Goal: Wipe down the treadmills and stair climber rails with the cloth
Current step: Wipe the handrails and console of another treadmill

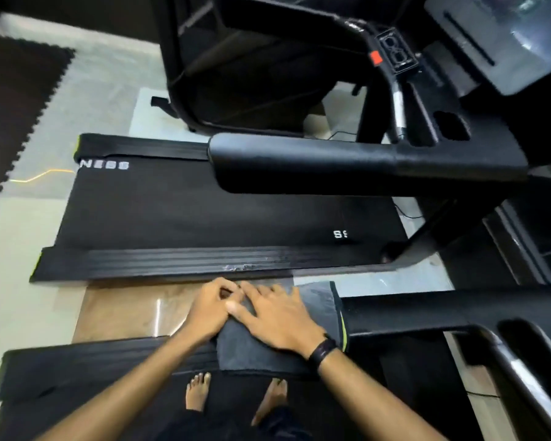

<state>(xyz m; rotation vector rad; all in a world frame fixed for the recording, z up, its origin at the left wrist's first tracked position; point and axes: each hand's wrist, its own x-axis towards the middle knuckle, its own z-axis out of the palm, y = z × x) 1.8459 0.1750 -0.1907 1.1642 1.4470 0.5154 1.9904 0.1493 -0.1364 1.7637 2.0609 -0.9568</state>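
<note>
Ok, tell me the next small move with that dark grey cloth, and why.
Probably slide the dark grey cloth rightward along the black padded handrail: the right hand lies flat on it, the left hand pinches its edge, and the rail stretches on bare.

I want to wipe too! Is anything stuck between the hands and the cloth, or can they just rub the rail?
Nothing visible is in the way. The right hand lies flat on the grey cloth, and the left hand grips its edge. The cloth is already draped over the end of the near treadmill's handrail, with nothing visible between them.
</note>
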